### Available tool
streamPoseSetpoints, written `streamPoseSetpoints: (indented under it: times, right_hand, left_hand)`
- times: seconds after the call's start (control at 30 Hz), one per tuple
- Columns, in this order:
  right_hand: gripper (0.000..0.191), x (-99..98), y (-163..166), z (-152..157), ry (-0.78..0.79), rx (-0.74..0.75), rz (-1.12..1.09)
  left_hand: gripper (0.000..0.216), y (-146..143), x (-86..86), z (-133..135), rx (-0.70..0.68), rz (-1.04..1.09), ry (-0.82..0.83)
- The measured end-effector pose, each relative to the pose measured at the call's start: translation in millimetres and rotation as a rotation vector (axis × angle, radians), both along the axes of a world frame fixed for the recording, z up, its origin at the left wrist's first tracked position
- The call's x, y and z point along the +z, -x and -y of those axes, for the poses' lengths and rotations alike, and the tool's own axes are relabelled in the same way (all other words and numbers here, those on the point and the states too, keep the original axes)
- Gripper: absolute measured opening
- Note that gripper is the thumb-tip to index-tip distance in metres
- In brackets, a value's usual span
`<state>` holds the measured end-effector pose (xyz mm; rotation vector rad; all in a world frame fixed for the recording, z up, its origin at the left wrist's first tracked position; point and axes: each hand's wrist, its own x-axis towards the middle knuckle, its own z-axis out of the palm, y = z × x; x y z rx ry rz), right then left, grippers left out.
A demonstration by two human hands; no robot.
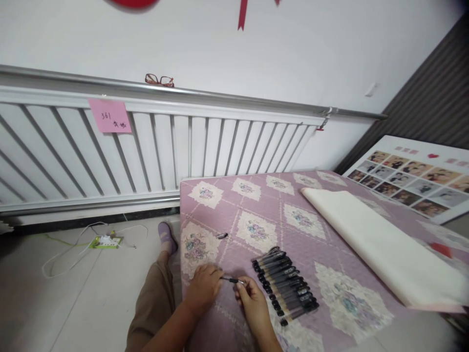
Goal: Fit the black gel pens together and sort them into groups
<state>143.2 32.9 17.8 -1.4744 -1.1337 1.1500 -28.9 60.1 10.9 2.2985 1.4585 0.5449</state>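
Between my hands, just above the purple quilted cover, a slim pen (230,280) with a dark grip lies level. My left hand (204,288) is closed around its left end, which is mostly hidden by the fingers. The thumb and fingers of my right hand (252,300) pinch its pale tip on the right. Beyond my hands, a loose black pen cap (222,235) rests on the cover. To the right of my right hand, several capped black pens (286,281) lie side by side in a slanting row.
The purple flowered cover (271,203) spreads over a bed-like surface. At right lie a cream folded sheet (373,244) and a photo board (414,176). A white radiator (208,146) runs behind, with glasses (159,80) on its pipe. A power strip (106,242) sits on the floor.
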Motion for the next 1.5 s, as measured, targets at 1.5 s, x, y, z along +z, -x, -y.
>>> streamPoseSetpoints:
  times: [1.5]
  right_hand:
    - [0.031,1.9,-1.5,-0.6,0.045,0.109,-0.033]
  left_hand:
    - [0.011,1.7,0.6,0.3,-0.019,0.139,0.034]
